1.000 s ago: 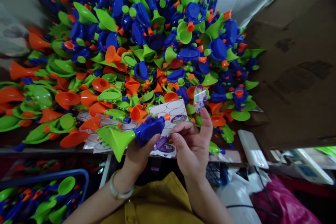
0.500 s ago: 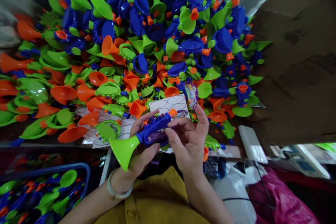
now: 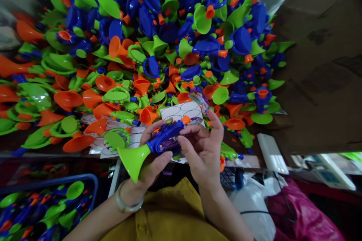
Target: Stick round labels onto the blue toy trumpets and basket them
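Observation:
A toy trumpet [image 3: 164, 135] with a blue body, lime-green bell and orange mouthpiece lies tilted in my left hand [image 3: 151, 169], whose fingers and thumb wrap round it from below. On its oval side sits a dark purple printed sticker [image 3: 169, 145]. My right hand [image 3: 203, 150] has its thumb and forefinger pinched at the sticker's right edge, against the trumpet. A second purple oval sticker [image 3: 200, 99] clings to a raised fingertip of that hand. Behind the trumpet is a white sticker sheet [image 3: 177, 112] with oval outlines, one printed sticker showing on it.
A large heap of toy trumpets [image 3: 152, 22] in blue, green and orange covers the table. More sticker sheets [image 3: 135, 135] lie at left. A blue-rimmed basket [image 3: 94, 192] of trumpets stands lower left. On the right are a cardboard wall [image 3: 319, 83], a white device [image 3: 271, 152] and plastic bags [image 3: 251, 203].
The sticker on my right fingertip has swung leftward and tilted. My left thumb has shifted slightly up along the trumpet; the pinch at the oval side stays nearly in place.

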Available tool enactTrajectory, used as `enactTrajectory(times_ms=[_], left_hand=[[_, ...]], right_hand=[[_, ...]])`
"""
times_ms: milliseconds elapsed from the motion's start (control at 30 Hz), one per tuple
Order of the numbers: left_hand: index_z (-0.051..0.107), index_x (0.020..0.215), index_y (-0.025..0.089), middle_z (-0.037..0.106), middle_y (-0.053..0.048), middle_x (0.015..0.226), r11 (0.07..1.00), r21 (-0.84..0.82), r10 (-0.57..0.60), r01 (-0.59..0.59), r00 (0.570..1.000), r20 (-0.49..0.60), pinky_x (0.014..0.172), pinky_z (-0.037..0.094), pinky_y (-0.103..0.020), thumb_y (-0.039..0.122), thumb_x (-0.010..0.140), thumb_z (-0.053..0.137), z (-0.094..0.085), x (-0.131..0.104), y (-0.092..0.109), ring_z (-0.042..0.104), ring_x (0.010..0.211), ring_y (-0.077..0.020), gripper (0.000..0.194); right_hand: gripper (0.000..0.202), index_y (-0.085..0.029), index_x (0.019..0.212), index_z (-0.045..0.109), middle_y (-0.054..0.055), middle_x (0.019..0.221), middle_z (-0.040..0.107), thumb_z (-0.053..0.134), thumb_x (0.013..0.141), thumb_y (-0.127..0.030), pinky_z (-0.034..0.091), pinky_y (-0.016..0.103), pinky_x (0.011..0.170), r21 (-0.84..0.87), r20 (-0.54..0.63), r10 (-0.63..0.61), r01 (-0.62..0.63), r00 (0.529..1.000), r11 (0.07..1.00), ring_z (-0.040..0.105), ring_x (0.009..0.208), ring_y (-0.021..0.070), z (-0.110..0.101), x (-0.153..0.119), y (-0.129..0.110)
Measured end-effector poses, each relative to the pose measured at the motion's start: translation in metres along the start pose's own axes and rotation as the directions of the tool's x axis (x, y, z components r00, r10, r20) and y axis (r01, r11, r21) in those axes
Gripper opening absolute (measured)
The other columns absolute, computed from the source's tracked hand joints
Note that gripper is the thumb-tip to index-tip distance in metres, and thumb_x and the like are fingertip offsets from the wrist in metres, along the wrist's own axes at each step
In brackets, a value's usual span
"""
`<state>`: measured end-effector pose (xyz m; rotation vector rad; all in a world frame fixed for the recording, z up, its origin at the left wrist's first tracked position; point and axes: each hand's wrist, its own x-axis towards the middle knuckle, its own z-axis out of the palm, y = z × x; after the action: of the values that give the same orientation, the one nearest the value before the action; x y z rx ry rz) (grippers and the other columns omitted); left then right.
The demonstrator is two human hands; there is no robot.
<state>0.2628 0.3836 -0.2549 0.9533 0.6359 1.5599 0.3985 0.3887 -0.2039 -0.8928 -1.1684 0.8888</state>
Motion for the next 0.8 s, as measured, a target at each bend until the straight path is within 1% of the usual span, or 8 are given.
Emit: enactTrajectory(times_ms=[167,267,400,533,633,733,767,800], left_hand=[[0.070,0.145,0.035,0.075,-0.007,0.151,1.000,0.000,0.023,-0.023,0.999,-0.048,0.117,0.061,-0.042,0.034,0.096,0.086,0.003,0.000,-0.002,0.074,0.137,-0.0294,0.052],[0.072,0.144,0.034,0.076,-0.006,0.150,0.999,0.021,0.046,-0.045,0.997,-0.064,0.117,0.061,-0.040,0.032,0.097,0.085,0.005,0.001,-0.004,0.074,0.137,-0.0277,0.049],[0.069,0.147,0.035,0.074,-0.007,0.155,0.995,0.038,0.094,-0.092,0.995,-0.031,0.120,0.059,-0.043,0.029,0.098,0.083,0.004,0.002,-0.007,0.071,0.143,-0.0291,0.051],[0.069,0.148,0.036,0.074,-0.007,0.156,0.991,0.040,0.125,-0.124,0.992,-0.018,0.121,0.059,-0.047,0.028,0.099,0.082,0.003,0.001,-0.009,0.071,0.144,-0.0309,0.051],[0.068,0.150,0.036,0.073,-0.008,0.157,0.990,0.063,0.128,-0.127,0.992,-0.021,0.124,0.058,-0.050,0.028,0.100,0.081,0.001,-0.002,-0.010,0.068,0.147,-0.0326,0.053],[0.067,0.152,0.037,0.072,-0.007,0.158,0.989,0.083,0.124,-0.121,0.992,-0.033,0.124,0.058,-0.048,0.026,0.099,0.082,-0.001,-0.004,-0.010,0.068,0.148,-0.0318,0.056],[0.067,0.151,0.037,0.072,-0.006,0.158,0.989,0.077,0.127,-0.123,0.991,-0.040,0.123,0.059,-0.046,0.026,0.098,0.083,-0.001,-0.003,-0.009,0.069,0.147,-0.0313,0.056],[0.068,0.150,0.037,0.073,-0.005,0.157,0.990,0.064,0.129,-0.125,0.990,-0.049,0.121,0.060,-0.044,0.025,0.097,0.083,0.000,-0.003,-0.008,0.070,0.146,-0.0309,0.056]], right_hand=[[0.080,-0.043,0.158,0.038,-0.006,0.102,0.076,0.075,0.097,-0.007,0.068,0.026,0.081,0.005,0.018,-0.009,0.009,1.000,1.000,0.077,0.091,0.0129,0.000,0.000,0.001],[0.079,-0.040,0.160,0.037,-0.004,0.102,0.076,0.074,0.098,-0.008,0.069,0.030,0.080,-0.095,0.018,-0.074,0.075,0.997,0.993,0.077,0.090,0.0151,0.001,0.000,0.002],[0.079,-0.038,0.162,0.036,-0.003,0.099,0.075,0.074,0.099,-0.010,0.068,0.033,0.076,-0.238,0.001,-0.176,0.171,0.984,0.956,0.076,0.088,0.0177,0.001,0.001,0.006],[0.079,-0.036,0.164,0.036,0.002,0.105,0.074,0.075,0.100,-0.013,0.069,0.036,0.075,-0.337,-0.011,-0.223,0.206,0.975,0.919,0.078,0.090,0.0207,0.001,-0.001,0.009],[0.081,-0.035,0.168,0.033,0.005,0.111,0.075,0.075,0.101,-0.016,0.071,0.040,0.078,-0.407,-0.009,-0.250,0.224,0.968,0.886,0.079,0.092,0.0227,0.003,-0.003,0.009],[0.086,-0.035,0.173,0.024,0.002,0.105,0.075,0.070,0.104,-0.014,0.072,0.044,0.087,-0.462,0.051,-0.352,0.335,0.935,0.821,0.079,0.091,0.0216,0.002,-0.001,0.012],[0.087,-0.034,0.175,0.021,0.003,0.107,0.075,0.070,0.105,-0.015,0.072,0.049,0.093,-0.512,0.064,-0.406,0.380,0.911,0.771,0.079,0.097,0.0229,0.000,0.002,0.013],[0.089,-0.033,0.176,0.020,0.007,0.117,0.075,0.073,0.105,-0.021,0.070,0.056,0.100,-0.587,0.066,-0.465,0.411,0.883,0.698,0.078,0.109,0.0263,-0.003,0.004,0.015]])
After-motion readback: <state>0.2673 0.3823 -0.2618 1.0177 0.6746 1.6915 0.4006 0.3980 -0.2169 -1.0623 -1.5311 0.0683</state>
